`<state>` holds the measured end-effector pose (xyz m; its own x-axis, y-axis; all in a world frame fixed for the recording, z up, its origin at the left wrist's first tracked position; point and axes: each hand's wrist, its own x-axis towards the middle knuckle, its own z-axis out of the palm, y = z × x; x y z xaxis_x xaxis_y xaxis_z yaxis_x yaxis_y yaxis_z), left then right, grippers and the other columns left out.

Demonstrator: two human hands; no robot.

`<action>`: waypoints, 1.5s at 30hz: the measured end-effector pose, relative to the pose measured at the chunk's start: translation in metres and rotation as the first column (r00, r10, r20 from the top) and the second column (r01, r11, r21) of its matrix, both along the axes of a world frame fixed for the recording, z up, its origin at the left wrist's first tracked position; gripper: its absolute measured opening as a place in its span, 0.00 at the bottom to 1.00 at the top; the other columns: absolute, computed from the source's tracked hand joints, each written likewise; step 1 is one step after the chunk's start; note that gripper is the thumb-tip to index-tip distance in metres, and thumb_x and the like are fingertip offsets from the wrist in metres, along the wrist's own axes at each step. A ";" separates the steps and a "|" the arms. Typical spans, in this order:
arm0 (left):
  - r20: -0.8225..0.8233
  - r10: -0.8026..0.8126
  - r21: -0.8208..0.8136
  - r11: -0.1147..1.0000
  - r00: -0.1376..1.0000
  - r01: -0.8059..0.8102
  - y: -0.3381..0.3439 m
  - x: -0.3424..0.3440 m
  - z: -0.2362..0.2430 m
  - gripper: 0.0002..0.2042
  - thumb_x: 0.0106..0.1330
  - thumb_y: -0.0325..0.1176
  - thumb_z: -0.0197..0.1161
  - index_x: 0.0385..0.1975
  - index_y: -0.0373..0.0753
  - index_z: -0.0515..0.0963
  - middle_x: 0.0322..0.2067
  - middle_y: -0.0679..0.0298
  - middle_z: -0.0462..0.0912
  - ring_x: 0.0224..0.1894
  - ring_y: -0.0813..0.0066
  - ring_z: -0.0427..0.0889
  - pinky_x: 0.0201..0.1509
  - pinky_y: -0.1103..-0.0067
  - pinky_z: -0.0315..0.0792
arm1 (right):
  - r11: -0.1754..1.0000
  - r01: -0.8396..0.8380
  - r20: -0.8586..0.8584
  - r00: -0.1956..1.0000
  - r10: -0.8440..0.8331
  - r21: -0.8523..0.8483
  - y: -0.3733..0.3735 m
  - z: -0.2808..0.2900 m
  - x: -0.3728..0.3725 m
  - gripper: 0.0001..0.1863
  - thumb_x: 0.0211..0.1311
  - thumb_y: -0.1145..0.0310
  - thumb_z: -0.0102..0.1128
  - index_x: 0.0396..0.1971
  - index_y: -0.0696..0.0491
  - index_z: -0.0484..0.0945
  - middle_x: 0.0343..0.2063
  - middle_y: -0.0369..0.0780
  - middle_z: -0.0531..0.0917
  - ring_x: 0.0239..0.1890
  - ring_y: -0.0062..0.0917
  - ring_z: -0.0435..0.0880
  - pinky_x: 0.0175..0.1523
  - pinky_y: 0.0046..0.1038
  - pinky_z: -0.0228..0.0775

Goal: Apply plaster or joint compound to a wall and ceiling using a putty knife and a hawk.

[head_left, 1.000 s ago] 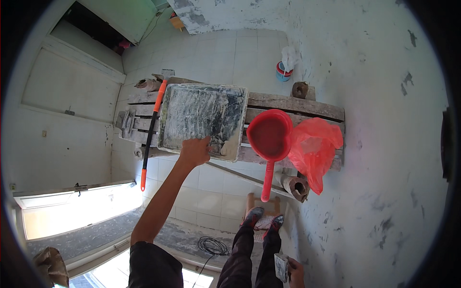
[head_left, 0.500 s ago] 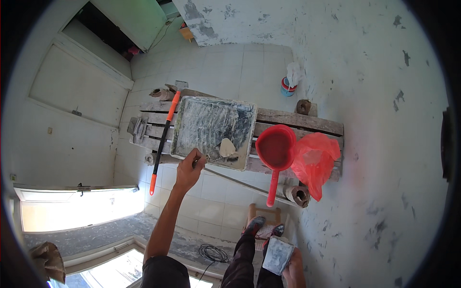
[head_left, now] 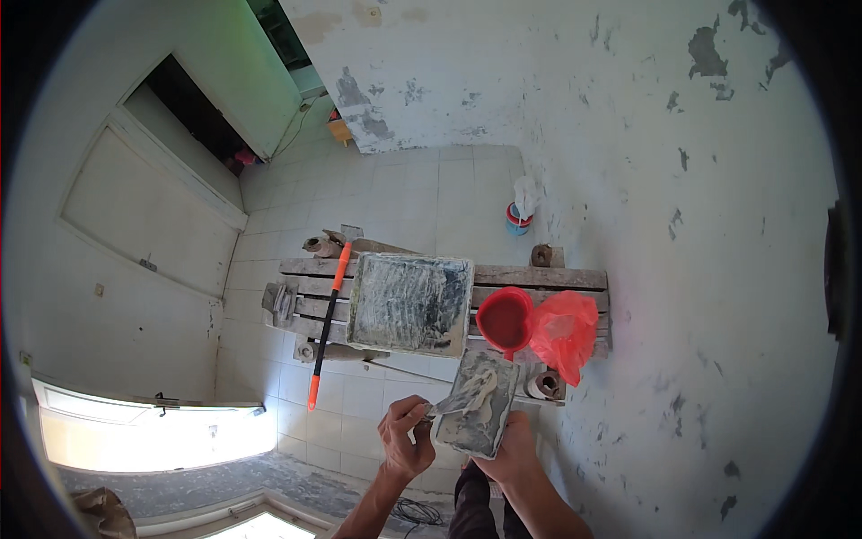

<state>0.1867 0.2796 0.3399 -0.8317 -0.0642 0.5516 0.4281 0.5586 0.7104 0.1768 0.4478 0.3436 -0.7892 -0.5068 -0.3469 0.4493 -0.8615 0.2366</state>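
Observation:
My left hand [head_left: 406, 440] is closed round the handle of a putty knife [head_left: 456, 399]. Its blade lies over a flat rectangular board [head_left: 476, 435] smeared with grey, and touches the pale putty [head_left: 486, 386] on it. My right hand [head_left: 511, 449] grips the board near its lower right edge; the grip on the far side is hidden. Beyond both hands, a wide tray [head_left: 411, 305] coated with streaked putty rests on a wooden pallet-like bench [head_left: 539, 277].
Across the bench's left part lies an orange and black pole [head_left: 330, 319]. A red dipper [head_left: 505, 318] and a red plastic bag [head_left: 567, 332] are on the right. A bucket [head_left: 518, 220] stands on the tiled floor by the patchy wall [head_left: 646, 296].
My left hand has moved from the tray down to the board, taking the lump of putty off the tray. My right hand has raised the board from beside my legs.

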 end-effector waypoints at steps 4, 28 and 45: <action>-0.282 -0.099 -0.220 0.975 0.954 0.036 -0.014 -0.001 0.024 0.31 0.47 0.13 0.55 0.56 0.43 0.67 0.40 0.56 0.80 0.30 0.64 0.80 0.29 0.73 0.74 | 0.990 -0.090 -0.018 0.996 0.092 0.108 0.013 0.036 0.014 0.21 0.71 0.68 0.39 0.55 0.63 0.73 0.51 0.49 0.80 0.53 0.39 0.82 0.60 0.43 0.74; 0.207 -0.462 0.830 0.550 0.862 0.096 0.124 0.090 0.085 0.15 0.73 0.35 0.56 0.54 0.36 0.65 0.37 0.64 0.74 0.21 0.87 0.63 0.23 0.85 0.59 | 0.809 0.510 -0.064 0.854 -0.516 0.292 0.169 0.246 0.119 0.23 0.66 0.62 0.38 0.55 0.52 0.76 0.50 0.42 0.81 0.50 0.36 0.82 0.53 0.38 0.76; -0.038 -0.935 0.943 0.083 0.352 0.322 0.120 0.070 0.193 0.17 0.74 0.47 0.53 0.47 0.39 0.68 0.28 0.61 0.75 0.18 0.86 0.62 0.20 0.86 0.51 | 0.775 0.499 -0.108 0.860 -0.499 0.388 0.167 0.219 0.180 0.25 0.64 0.59 0.44 0.57 0.53 0.75 0.50 0.43 0.81 0.52 0.33 0.81 0.53 0.38 0.75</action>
<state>0.2572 0.3997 0.5332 -0.7980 0.5830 0.1530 -0.2940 -0.5981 0.7455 0.3568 0.6151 0.5622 -0.8930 0.1355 -0.4293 -0.0695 -0.9837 -0.1658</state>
